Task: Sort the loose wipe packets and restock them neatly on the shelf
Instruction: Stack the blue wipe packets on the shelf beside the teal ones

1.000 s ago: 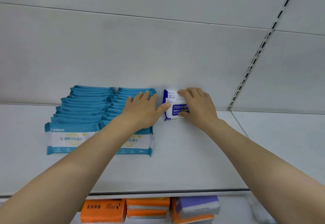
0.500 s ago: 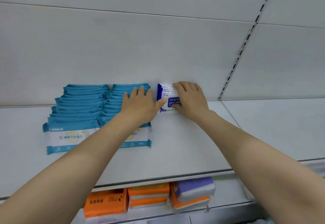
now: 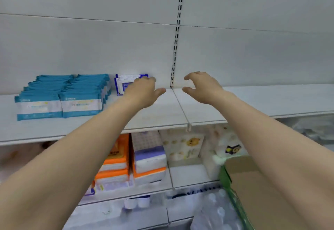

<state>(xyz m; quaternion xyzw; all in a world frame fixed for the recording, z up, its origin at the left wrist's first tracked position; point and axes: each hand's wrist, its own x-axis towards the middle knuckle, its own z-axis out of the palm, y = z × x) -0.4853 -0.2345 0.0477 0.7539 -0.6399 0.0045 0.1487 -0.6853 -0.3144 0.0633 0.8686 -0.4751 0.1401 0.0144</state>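
While both bare forearms reach up from the lower edge of the view, a brown cardboard box point(image 3: 243, 179) lies beneath the right forearm, and orange tissue packs point(image 3: 115, 159) sit on a lower shelf beneath the left forearm. Above these, the left hand point(image 3: 143, 92) hovers over the white shelf point(image 3: 162, 114), fingers curled loosely and thumb spread, gripping nothing. To its right, well apart, the right hand point(image 3: 202, 87) is likewise spread and empty, thumb pointing toward the left hand. Just behind the left hand's fingers stand the blue-and-white wipe packets point(image 3: 124, 83), against the back panel. Farther to the left of that hand, two rows of teal wipe packets point(image 3: 63, 97) run front to back.
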